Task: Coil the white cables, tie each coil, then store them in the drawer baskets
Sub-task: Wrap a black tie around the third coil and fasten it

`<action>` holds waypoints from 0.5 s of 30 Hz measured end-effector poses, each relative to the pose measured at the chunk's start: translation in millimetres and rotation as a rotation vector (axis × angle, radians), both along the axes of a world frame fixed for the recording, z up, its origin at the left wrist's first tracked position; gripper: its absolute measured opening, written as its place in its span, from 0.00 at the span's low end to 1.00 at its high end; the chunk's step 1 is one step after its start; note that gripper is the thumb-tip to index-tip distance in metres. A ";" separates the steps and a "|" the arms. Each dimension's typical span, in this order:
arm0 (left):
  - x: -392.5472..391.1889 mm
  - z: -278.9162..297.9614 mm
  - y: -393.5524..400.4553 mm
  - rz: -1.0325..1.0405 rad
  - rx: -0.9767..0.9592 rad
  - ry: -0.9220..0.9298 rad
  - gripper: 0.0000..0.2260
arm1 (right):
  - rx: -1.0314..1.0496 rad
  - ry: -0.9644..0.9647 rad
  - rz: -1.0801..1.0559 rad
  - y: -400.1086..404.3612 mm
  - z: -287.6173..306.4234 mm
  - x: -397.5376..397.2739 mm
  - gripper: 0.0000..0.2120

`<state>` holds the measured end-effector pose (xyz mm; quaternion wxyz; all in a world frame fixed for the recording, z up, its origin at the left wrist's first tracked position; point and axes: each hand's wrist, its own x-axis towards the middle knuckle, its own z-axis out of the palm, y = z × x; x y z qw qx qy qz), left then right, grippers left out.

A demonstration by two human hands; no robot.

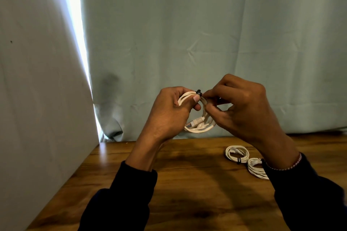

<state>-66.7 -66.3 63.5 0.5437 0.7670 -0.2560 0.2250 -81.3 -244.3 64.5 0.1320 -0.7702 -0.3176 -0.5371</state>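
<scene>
I hold a coiled white cable (199, 127) up in the air above the wooden table (187, 184). My left hand (169, 112) grips the top of the coil, its thumb pressed beside a small black tie (198, 92). My right hand (242, 107) pinches the coil at that tie with thumb and fingertips. A plug end of the cable shows low in the loop. Two more white coils lie on the table at the right: one coil (237, 153) with a black tie, and a second coil (257, 169) partly hidden under my right wrist.
A pale green curtain (206, 33) hangs behind the table's far edge. A white panel (37, 90) stands along the left side of the table. No drawer or basket is in view.
</scene>
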 end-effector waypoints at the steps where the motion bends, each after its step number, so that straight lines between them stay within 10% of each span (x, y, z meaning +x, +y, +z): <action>1: 1.2 -0.2 0.0 0.010 -0.002 -0.006 0.07 | 0.008 0.023 0.020 -0.6 1.5 -0.9 0.06; 15: 7.7 -4.2 -2.9 0.057 0.070 -0.164 0.07 | 0.147 0.303 0.058 -11.1 14.1 -9.8 0.06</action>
